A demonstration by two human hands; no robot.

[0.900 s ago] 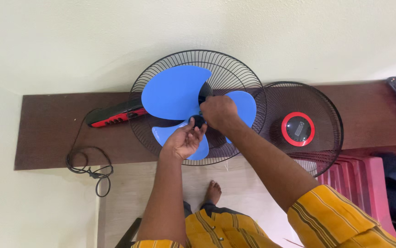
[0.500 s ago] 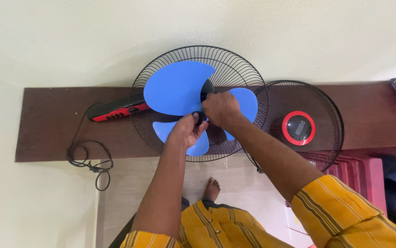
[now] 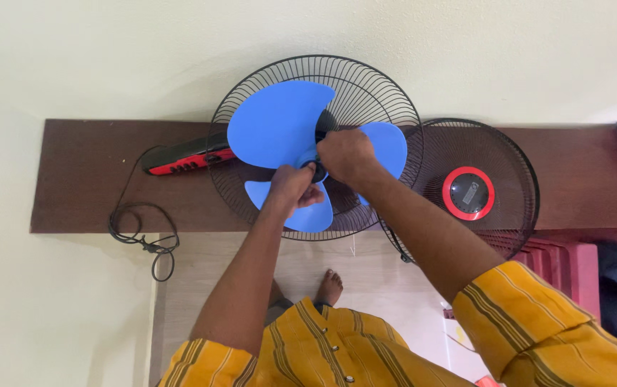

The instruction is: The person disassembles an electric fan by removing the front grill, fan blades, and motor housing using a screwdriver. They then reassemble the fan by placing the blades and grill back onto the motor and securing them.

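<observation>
The person wears a mustard-yellow shirt (image 3: 323, 351) with thin dark stripes, small round buttons down the front and elbow-length sleeves, with one bare foot (image 3: 330, 287) showing.

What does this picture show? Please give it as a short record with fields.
left hand: left hand pinches at the hub of the blue three-blade plastic fan blade
right hand: right hand covers the hub from the other side
under the blade: round black wire rear guard
beside it: loose black wire front guard with red centre disc
surface: dark brown wooden shelf
cable: black power cord hangs off the shelf edge
</observation>
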